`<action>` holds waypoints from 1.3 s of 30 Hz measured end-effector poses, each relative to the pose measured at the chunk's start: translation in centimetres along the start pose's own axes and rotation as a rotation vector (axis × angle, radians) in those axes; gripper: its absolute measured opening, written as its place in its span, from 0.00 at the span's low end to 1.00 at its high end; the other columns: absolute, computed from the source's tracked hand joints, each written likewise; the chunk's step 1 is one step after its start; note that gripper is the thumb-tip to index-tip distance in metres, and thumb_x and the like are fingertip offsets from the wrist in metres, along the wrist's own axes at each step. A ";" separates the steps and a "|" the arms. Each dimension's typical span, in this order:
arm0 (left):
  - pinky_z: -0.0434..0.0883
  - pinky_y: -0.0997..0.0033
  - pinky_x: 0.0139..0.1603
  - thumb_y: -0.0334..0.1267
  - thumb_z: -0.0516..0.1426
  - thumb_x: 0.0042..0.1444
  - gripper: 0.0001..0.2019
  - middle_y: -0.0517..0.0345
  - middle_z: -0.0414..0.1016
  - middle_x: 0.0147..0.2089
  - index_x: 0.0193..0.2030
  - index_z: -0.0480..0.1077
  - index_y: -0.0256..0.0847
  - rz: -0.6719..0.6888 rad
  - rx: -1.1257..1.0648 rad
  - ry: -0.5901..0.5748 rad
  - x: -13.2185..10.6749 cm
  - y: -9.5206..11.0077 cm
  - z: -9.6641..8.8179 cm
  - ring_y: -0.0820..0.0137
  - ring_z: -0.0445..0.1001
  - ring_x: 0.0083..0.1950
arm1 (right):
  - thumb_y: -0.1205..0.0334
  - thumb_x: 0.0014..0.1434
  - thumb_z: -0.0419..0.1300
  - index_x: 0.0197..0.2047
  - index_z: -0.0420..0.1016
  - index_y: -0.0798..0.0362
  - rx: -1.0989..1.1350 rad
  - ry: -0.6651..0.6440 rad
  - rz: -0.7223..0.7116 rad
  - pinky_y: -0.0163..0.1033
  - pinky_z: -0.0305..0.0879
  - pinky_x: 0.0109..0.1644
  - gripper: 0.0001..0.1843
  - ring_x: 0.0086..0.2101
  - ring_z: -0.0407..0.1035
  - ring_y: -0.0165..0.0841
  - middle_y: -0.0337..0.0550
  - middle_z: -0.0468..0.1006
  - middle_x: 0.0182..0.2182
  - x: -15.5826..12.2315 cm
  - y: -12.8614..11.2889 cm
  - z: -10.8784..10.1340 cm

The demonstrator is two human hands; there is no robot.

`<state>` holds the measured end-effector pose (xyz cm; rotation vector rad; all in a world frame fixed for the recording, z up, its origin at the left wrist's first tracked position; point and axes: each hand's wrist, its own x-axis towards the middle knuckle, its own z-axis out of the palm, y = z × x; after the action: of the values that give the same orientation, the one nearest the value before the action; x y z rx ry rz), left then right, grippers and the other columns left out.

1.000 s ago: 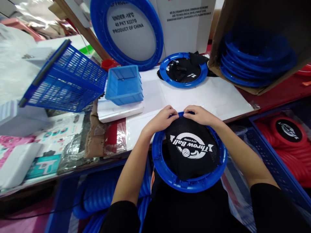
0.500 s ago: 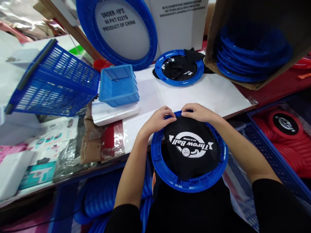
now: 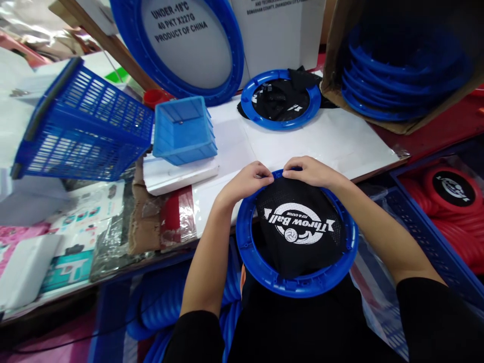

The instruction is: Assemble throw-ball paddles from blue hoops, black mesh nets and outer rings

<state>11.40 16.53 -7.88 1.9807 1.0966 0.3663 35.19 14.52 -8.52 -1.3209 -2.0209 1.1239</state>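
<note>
A blue plastic ring [image 3: 264, 269] rests against my body at the table's near edge. A black mesh net [image 3: 298, 227] printed "Throw Ball" in white lies across it. My left hand [image 3: 247, 182] and my right hand [image 3: 308, 171] meet at the ring's far rim, fingers curled and pinching the net's top edge against the rim. The net's lower part hangs loose inside the ring.
A second blue ring with black net [image 3: 280, 100] lies farther back on the white sheet [image 3: 340, 141]. A cardboard box of stacked blue rings [image 3: 401, 70] is at the right. A blue basket [image 3: 86, 126] and light-blue tub [image 3: 184, 131] are at the left. Red discs [image 3: 454, 201] fill a bin at the right.
My two hands have drawn closer together at the ring's far rim, still pinching the net. The view shifted slightly; the ring stays where it was.
</note>
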 end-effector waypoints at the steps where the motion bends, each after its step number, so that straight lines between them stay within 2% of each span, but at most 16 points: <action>1: 0.74 0.56 0.57 0.41 0.60 0.57 0.09 0.53 0.75 0.43 0.36 0.80 0.40 -0.006 -0.010 -0.003 0.0 0.0 0.0 0.63 0.75 0.46 | 0.52 0.61 0.63 0.37 0.82 0.50 -0.005 0.003 0.001 0.49 0.68 0.56 0.12 0.45 0.76 0.41 0.45 0.85 0.41 0.0 -0.1 0.0; 8: 0.74 0.57 0.56 0.41 0.60 0.56 0.09 0.53 0.78 0.43 0.35 0.80 0.41 -0.011 -0.051 0.010 0.1 0.0 0.3 0.62 0.76 0.47 | 0.51 0.61 0.63 0.37 0.83 0.51 -0.018 -0.001 -0.008 0.47 0.68 0.54 0.13 0.44 0.76 0.41 0.45 0.85 0.40 0.1 -0.4 0.0; 13: 0.74 0.60 0.47 0.38 0.59 0.54 0.08 0.54 0.80 0.36 0.33 0.80 0.39 -0.094 0.002 -0.081 1.1 1.0 -0.3 0.63 0.76 0.40 | 0.48 0.60 0.63 0.37 0.83 0.51 -0.016 -0.023 -0.007 0.45 0.68 0.51 0.16 0.42 0.75 0.40 0.45 0.85 0.39 0.3 -0.3 -0.2; 17: 0.74 0.59 0.45 0.37 0.60 0.53 0.06 0.55 0.81 0.33 0.32 0.79 0.39 -0.122 0.056 -0.102 1.4 1.4 -0.6 0.63 0.76 0.37 | 0.49 0.60 0.62 0.37 0.83 0.51 -0.036 -0.015 0.003 0.44 0.67 0.51 0.15 0.42 0.75 0.40 0.45 0.85 0.40 0.4 -0.3 -0.1; 25: 0.75 0.57 0.53 0.38 0.60 0.58 0.08 0.50 0.79 0.44 0.36 0.80 0.39 -0.068 0.053 0.079 -0.5 0.6 0.6 0.61 0.77 0.46 | 0.49 0.59 0.63 0.36 0.83 0.51 -0.008 -0.007 0.004 0.46 0.68 0.53 0.14 0.43 0.76 0.41 0.46 0.85 0.40 0.4 -0.2 0.0; 34: 0.73 0.55 0.60 0.33 0.58 0.64 0.06 0.52 0.76 0.45 0.37 0.77 0.40 -0.002 0.162 0.173 -1.9 0.9 1.6 0.62 0.75 0.49 | 0.51 0.59 0.64 0.35 0.83 0.52 -0.001 -0.003 0.015 0.46 0.68 0.54 0.13 0.44 0.75 0.41 0.46 0.84 0.40 0.5 -0.2 0.1; 36: 0.73 0.56 0.60 0.32 0.57 0.65 0.06 0.52 0.77 0.46 0.40 0.77 0.41 0.029 0.156 0.188 -2.1 1.3 1.7 0.63 0.75 0.49 | 0.52 0.59 0.64 0.36 0.83 0.52 -0.012 0.005 0.013 0.45 0.67 0.53 0.13 0.43 0.75 0.40 0.46 0.84 0.40 0.5 -0.2 0.2; 39: 0.73 0.58 0.60 0.33 0.57 0.68 0.07 0.52 0.76 0.50 0.45 0.78 0.41 0.141 0.160 0.269 -2.2 2.0 2.3 0.64 0.75 0.53 | 0.53 0.60 0.63 0.37 0.84 0.53 -0.028 0.009 0.003 0.44 0.65 0.51 0.13 0.43 0.75 0.39 0.45 0.83 0.39 0.4 -0.2 0.2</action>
<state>12.62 13.02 -7.43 2.2030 1.1859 0.6535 34.74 14.78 -8.50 -1.3403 -2.0359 1.0937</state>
